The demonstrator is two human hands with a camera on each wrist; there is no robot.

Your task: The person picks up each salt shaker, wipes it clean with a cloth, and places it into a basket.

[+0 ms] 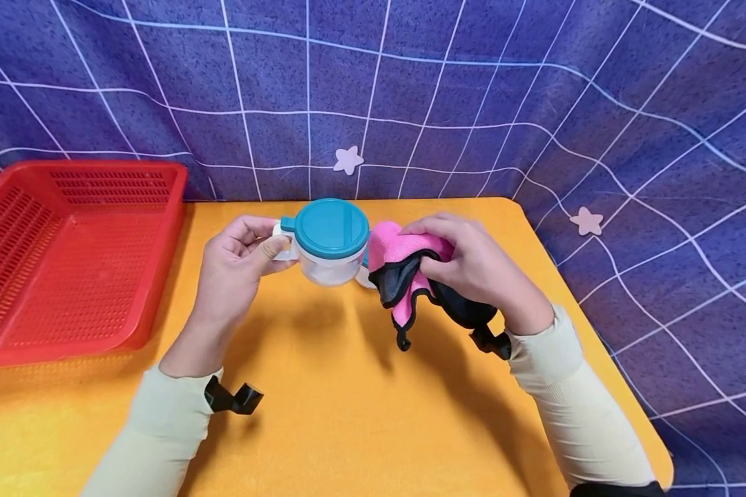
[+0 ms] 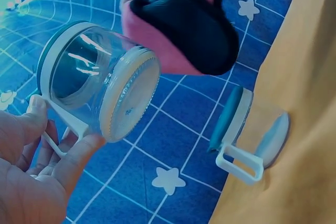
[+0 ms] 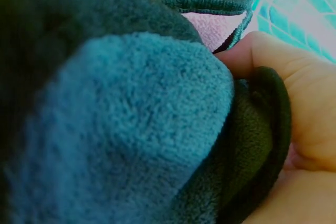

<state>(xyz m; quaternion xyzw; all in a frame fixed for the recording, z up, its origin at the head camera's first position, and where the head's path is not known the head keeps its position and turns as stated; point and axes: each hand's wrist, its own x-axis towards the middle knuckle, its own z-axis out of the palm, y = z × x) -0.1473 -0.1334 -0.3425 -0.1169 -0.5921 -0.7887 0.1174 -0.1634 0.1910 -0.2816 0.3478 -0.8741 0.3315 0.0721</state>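
My left hand (image 1: 233,259) grips the white handle of a clear jar with a teal lid (image 1: 331,228), holding it up above the table. In the left wrist view the jar (image 2: 100,77) is tilted, its ribbed base facing the camera. My right hand (image 1: 466,255) pinches a bunched pink and black cloth (image 1: 410,259) just right of the jar; a black loop dangles from it. The cloth (image 3: 136,114) fills most of the right wrist view and hides some of the fingers. A second handled jar with a teal lid (image 2: 244,129) stands on the table behind, mostly hidden in the head view.
A red plastic basket (image 1: 137,304) with perforated sides stands on the left of the orange table (image 1: 348,428). Behind and to the right hangs a blue grid-patterned curtain (image 1: 286,83) with pale stars.
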